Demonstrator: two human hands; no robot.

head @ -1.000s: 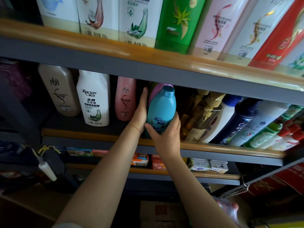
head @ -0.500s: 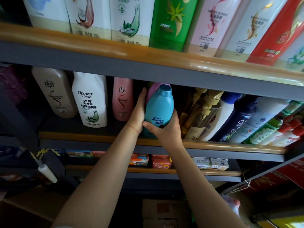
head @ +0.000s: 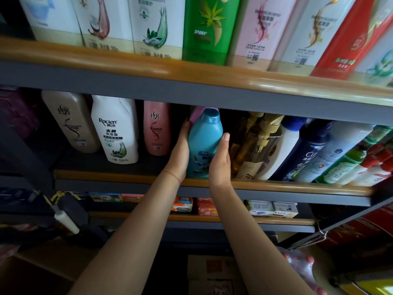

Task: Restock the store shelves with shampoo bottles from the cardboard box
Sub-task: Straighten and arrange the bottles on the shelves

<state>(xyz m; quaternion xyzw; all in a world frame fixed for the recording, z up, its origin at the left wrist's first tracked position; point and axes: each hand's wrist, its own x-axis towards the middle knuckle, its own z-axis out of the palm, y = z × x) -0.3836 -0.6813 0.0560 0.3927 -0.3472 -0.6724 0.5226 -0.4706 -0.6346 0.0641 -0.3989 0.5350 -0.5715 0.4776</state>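
The teal shampoo bottle stood upright on the middle shelf, pressed between the flat, straight-fingered left hand and right hand; likely smooth, rigid and weighty, best held around its wide lower body.

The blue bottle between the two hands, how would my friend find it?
Look at the middle shelf, under the row of tall boxes. Between the pink bottle and the golden pump bottles stands the teal bottle, with the left hand and right hand on its sides. It's the only teal one.
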